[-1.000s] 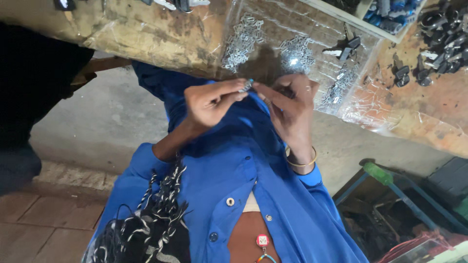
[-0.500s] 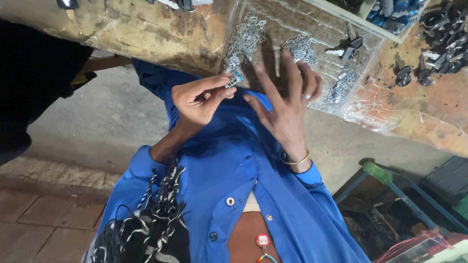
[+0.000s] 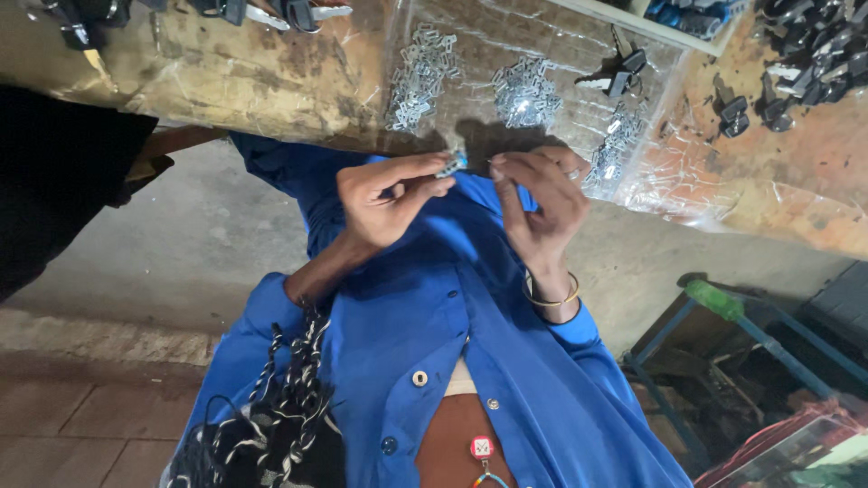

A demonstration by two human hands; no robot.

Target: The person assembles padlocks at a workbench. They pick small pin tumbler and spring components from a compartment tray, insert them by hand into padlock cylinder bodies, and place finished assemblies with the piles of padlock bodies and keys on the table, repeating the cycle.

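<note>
My left hand pinches a small silvery-blue metal piece between thumb and fingertips, just below the bench edge. My right hand, with a gold bangle on the wrist, is held close beside it. Its thumb and forefinger are pinched together a few centimetres from the piece. Anything inside that pinch is too small to see. Both hands hover in front of my blue shirt. Just beyond them, heaps of small metal pieces lie on a clear plastic sheet.
The worn wooden bench runs across the top, with black-headed keys and more dark key parts at the right. A person in black stands at the left. A blue metal frame sits lower right.
My right hand, spread open over the metal heaps half a second ago, has drawn back and closed its fingertips next to the left hand. The left hand has kept hold of its piece.
</note>
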